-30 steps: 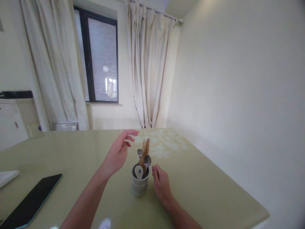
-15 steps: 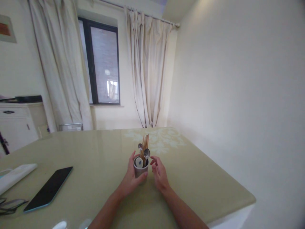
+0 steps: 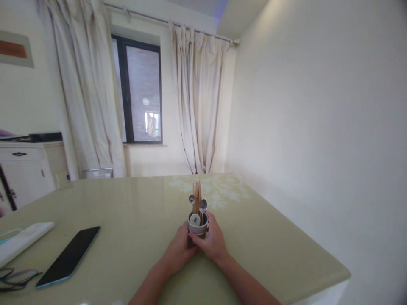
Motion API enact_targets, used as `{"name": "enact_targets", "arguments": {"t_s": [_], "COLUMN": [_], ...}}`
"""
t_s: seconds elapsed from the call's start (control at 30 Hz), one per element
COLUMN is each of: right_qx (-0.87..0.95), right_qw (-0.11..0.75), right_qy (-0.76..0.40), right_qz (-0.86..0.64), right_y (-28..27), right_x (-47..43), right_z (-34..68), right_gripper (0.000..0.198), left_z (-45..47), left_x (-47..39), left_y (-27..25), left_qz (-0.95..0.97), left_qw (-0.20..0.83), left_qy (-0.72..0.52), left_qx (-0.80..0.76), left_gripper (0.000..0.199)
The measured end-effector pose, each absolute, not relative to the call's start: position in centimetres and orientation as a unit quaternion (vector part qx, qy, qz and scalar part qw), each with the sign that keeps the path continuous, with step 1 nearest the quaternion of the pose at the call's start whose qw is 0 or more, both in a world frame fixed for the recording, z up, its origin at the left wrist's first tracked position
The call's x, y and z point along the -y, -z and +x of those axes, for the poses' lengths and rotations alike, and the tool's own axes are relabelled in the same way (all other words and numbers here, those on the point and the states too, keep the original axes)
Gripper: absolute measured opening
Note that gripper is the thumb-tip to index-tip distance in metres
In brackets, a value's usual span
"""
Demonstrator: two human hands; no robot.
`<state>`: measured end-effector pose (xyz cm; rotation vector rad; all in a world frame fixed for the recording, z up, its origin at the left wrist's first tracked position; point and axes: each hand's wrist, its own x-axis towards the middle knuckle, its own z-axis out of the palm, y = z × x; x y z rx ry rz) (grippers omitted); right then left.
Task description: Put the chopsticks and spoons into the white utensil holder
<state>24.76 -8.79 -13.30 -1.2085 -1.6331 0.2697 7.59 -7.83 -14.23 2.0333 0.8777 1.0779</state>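
The cup [image 3: 197, 230] stands upright near the middle of the table [image 3: 127, 220], held between both hands. In it are several wooden chopsticks [image 3: 197, 197], two metal spoons [image 3: 202, 206] with their bowls upward, and a pale spoon [image 3: 195, 220] with a blue mark, leaning at the near rim. The left hand [image 3: 178, 250] is closed against the cup's left side, low down; the right hand [image 3: 216, 241] grips the right side, its thumb laid across the front and its fingers curled round toward the back. As far as can be judged, the grasp is complete on both sides, and every utensil in sight is inside the cup, with none lying loose on the table. Whether the base rests on the table or is slightly raised cannot be told, since the hands hide it, so any lifting or shifting appears left undone or only just begun. Well apart, to the left, lie a dark flat device [image 3: 70, 256], a white slab-like object [image 3: 27, 241] and a pair of glasses [image 3: 20, 278].
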Motion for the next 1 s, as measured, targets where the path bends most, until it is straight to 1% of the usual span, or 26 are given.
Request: {"name": "enact_targets", "arguments": {"t_s": [0.13,0.37,0.53,0.63,0.7,0.77,0.8,0.83,0.9,1.0], "right_qx": [0.666,0.629,0.602,0.581,0.569,0.559,0.556,0.554,0.552,0.543], "right_qw": [0.526,0.538,0.546,0.555,0.560,0.564,0.565,0.565,0.563,0.572], "right_qy": [-0.098,-0.064,-0.034,-0.020,-0.013,-0.009,-0.008,-0.009,-0.014,-0.002], "right_qz": [-0.521,-0.558,-0.581,-0.595,-0.602,-0.608,-0.610,-0.612,-0.615,-0.615], "right_y": [13.1,13.4,13.7,13.9,14.2,14.4,14.6,14.7,14.8,14.3], "right_x": [7.9,3.9,1.5,0.7,0.4,0.3,0.3,0.3,0.4,1.2], "right_z": [25.6,30.2,33.9,35.3,35.9,36.1,36.1,36.1,36.1,36.0], "right_gripper": [0.073,0.069,0.068,0.069,0.071,0.072,0.072,0.071,0.074,0.088], "left_z": [7.3,7.3,7.5,7.5,7.3,7.1,7.0,6.9,6.8,6.7], "left_x": [7.7,7.5,7.6,7.8,8.0,8.2,8.2,8.2,8.2,8.1], "left_y": [15.1,16.5,16.2,15.5,14.9,14.2,14.0,13.8,13.7,13.9], "left_qz": [0.760,0.758,0.751,0.749,0.752,0.764,0.771,0.777,0.789,0.797], "left_qw": [0.344,0.322,0.318,0.306,0.296,0.278,0.267,0.256,0.235,0.200], "left_qy": [-0.388,-0.382,-0.388,-0.394,-0.389,-0.369,-0.356,-0.344,-0.325,-0.314], "left_qx": [-0.392,-0.419,-0.429,-0.436,-0.442,-0.451,-0.456,-0.460,-0.466,-0.476], "left_gripper": [0.096,0.093,0.080,0.067,0.050,0.026,0.018,0.017,0.023,0.032]}}
